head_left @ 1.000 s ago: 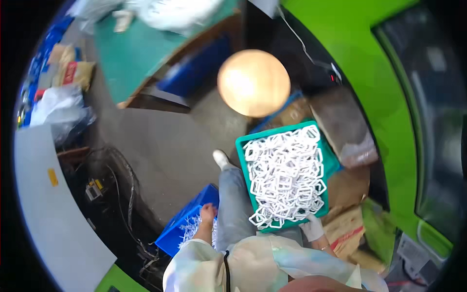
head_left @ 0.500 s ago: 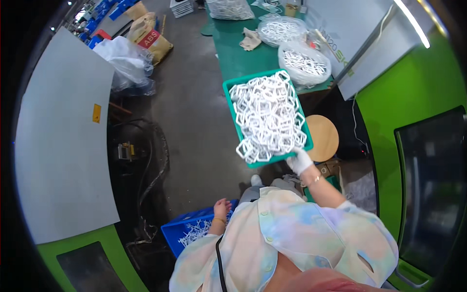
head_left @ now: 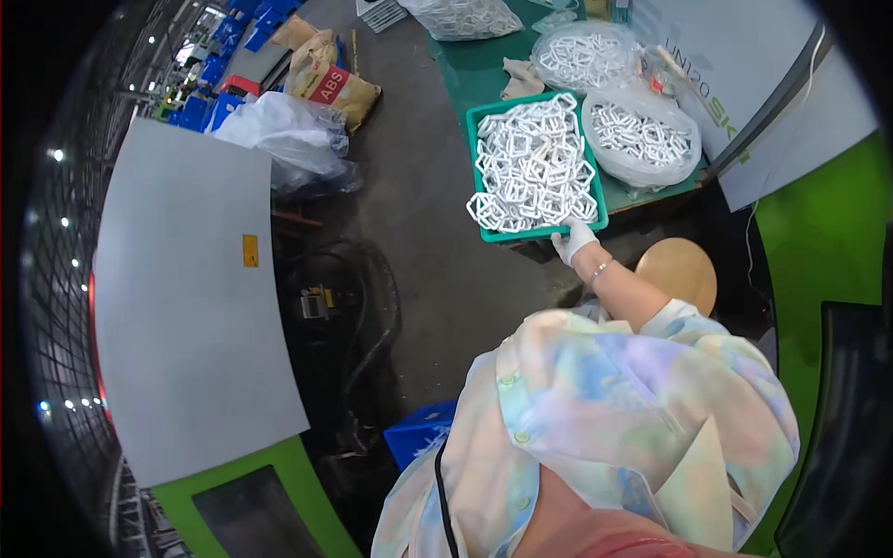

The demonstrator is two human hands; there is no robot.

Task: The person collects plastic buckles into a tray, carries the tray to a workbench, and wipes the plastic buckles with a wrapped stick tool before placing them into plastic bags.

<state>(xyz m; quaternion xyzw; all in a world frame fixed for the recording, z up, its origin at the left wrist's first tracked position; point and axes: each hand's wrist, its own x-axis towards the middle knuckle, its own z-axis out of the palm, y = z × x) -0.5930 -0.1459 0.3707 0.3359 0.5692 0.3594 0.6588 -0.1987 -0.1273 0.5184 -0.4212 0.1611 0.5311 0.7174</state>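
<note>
While I watch through the head camera, the green rectangular plastic tray (head_left: 512,236), heaped with white angular plastic links (head_left: 538,167), sits in the upper middle of the frame. It lies straight ahead of the white-gloved right hand (head_left: 574,242), which is closed on its near rim, close to the right corner. My left hand is out of view, so I cannot tell its state; the right is the nearer one. From that grip, the tray's sides run up the frame, leaning slightly left; foreshortening leaves me unsure which axis is longer. Its far part overlaps the green-topped table (head_left: 458,82), though I cannot tell whether it touches. Just right of it lies a clear plastic bag of white pieces (head_left: 644,139). A round pale wooden stool seat (head_left: 679,272) is below, right of the forearm.
</note>
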